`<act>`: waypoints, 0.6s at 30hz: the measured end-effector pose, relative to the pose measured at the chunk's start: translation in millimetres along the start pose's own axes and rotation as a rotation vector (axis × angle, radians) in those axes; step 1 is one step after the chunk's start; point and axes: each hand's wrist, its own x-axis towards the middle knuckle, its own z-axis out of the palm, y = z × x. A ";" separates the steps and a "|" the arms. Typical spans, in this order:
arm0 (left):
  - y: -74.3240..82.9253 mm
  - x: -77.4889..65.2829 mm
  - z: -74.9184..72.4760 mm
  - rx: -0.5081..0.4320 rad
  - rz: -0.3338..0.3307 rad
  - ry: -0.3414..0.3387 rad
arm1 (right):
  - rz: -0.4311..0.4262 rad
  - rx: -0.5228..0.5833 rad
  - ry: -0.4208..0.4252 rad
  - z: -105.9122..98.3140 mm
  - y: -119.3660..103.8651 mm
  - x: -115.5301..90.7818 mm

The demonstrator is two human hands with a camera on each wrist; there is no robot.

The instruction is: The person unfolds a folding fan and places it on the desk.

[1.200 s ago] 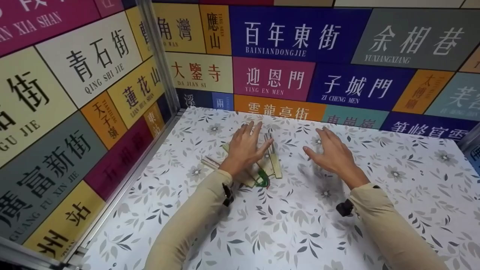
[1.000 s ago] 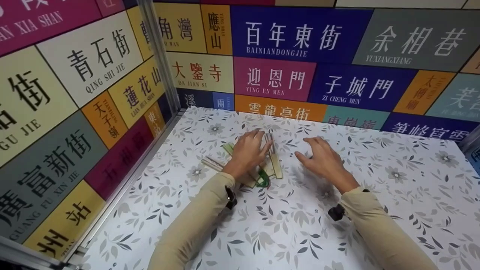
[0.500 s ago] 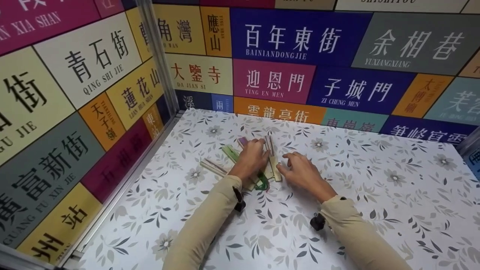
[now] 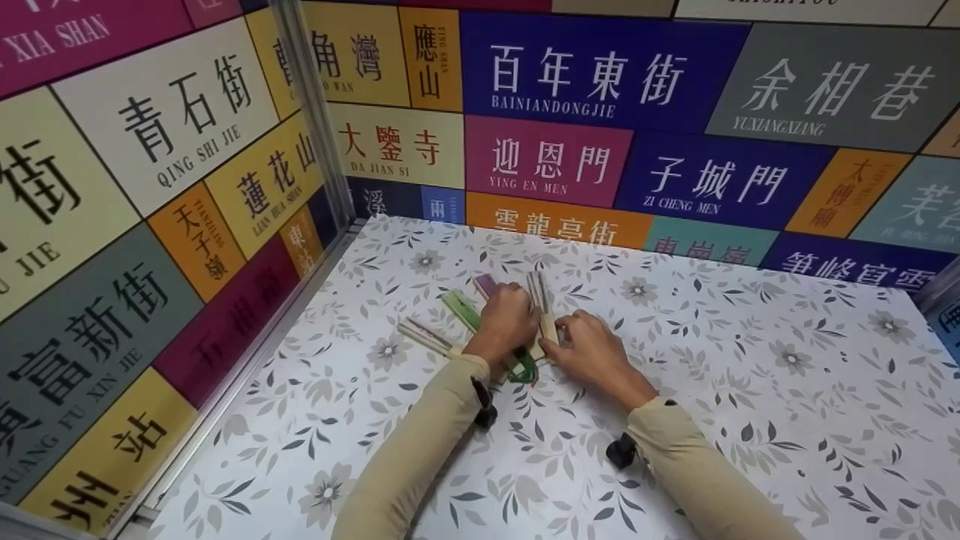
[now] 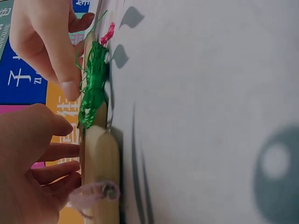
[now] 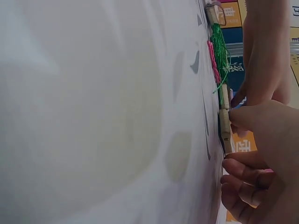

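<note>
Several folded folding fans lie in a loose spread on the table: a pale one [image 4: 424, 335] at the left, a green one [image 4: 459, 307], a purple one [image 4: 486, 285] and a light bamboo one [image 4: 541, 296] at the right. My left hand [image 4: 510, 319] is low over the purple fan and hides its lower part; whether it grips that fan I cannot tell. With thumb and fingers my right hand [image 4: 592, 349] pinches the light bamboo fan near its lower end. A green tassel [image 5: 95, 84] lies by the fans' near ends, beside a pink cord [image 6: 213, 60].
A white tablecloth [image 4: 750, 420] printed with grey leaves and flowers covers the table. Panels [image 4: 547, 157] with street names stand at its back and left, joined by a metal post [image 4: 319, 112]. Dark wrist cameras [image 4: 621, 451] sit on both sleeves.
My left hand has come down from spread fingers onto the fans, uncovering the purple fan's tip. From the right, my right hand has moved left and down to the light bamboo fan.
</note>
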 end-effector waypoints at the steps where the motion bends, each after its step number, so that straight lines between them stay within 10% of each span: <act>1: 0.5 0.4 0.8 0.015 0.002 0.005 | -0.004 0.007 -0.001 0.2 0.2 0.3; 10: 7.6 0.3 4.4 0.016 0.015 0.034 | 0.024 0.068 -0.028 -0.5 -1.0 1.5; 18: 12.0 -0.2 7.9 -0.286 0.037 0.096 | 0.046 0.215 0.023 -1.5 4.0 1.8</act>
